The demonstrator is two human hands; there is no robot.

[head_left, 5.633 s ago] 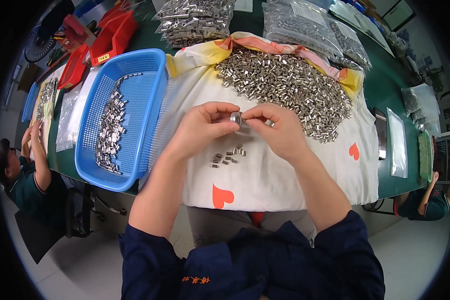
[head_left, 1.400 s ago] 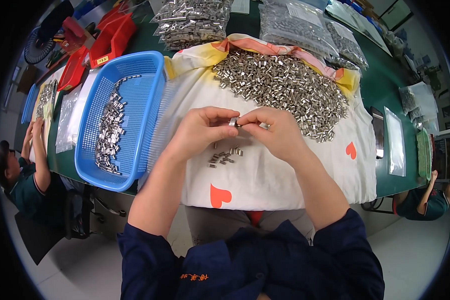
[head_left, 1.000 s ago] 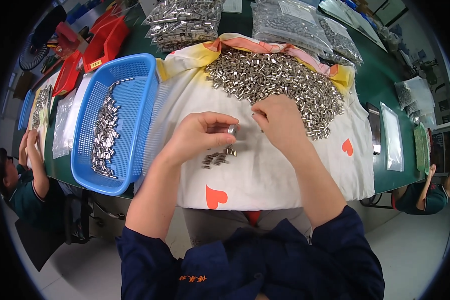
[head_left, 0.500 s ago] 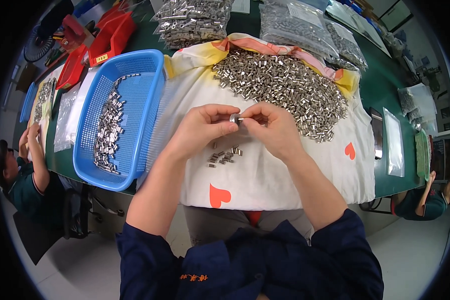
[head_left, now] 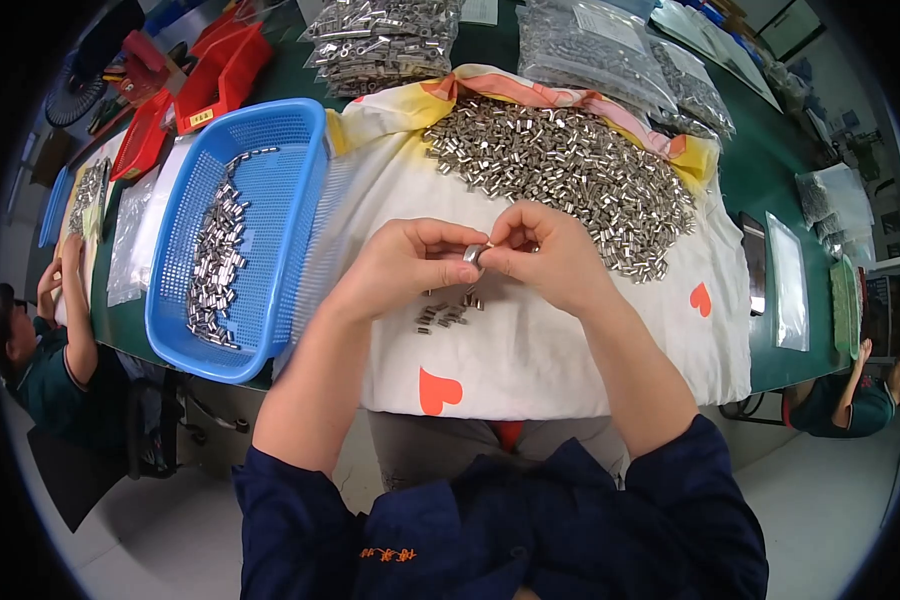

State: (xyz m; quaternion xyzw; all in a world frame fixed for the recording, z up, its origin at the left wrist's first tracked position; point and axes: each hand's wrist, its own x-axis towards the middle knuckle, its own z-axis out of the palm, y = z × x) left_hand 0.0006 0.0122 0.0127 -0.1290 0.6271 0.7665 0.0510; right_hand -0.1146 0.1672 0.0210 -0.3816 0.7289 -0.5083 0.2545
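Thumb and fingers of my left hand [head_left: 410,262] pinch a small, shiny, round metal piece [head_left: 472,254] above the white cloth. Right beside it, my right hand [head_left: 545,250] is closed in a pinch. Whatever its fingertips hold is too small and hidden to name. Below my hands, several short metal sleeves [head_left: 450,313] lie loose on the cloth [head_left: 540,370]. Beyond my right hand spreads a large heap of similar metal sleeves [head_left: 570,170].
To the left stands a blue mesh basket [head_left: 315,190] with metal sleeves along one side. Clear bags of metal parts [head_left: 380,45] are stacked at the back, near red bins [head_left: 220,80]. A phone [head_left: 754,265] lies at right. Two people sit at the sides.
Both hands have dipped slightly nearer, and the round metal piece has tilted in my left fingers. A thin pin-like bit seen between my hands before is now mostly hidden.
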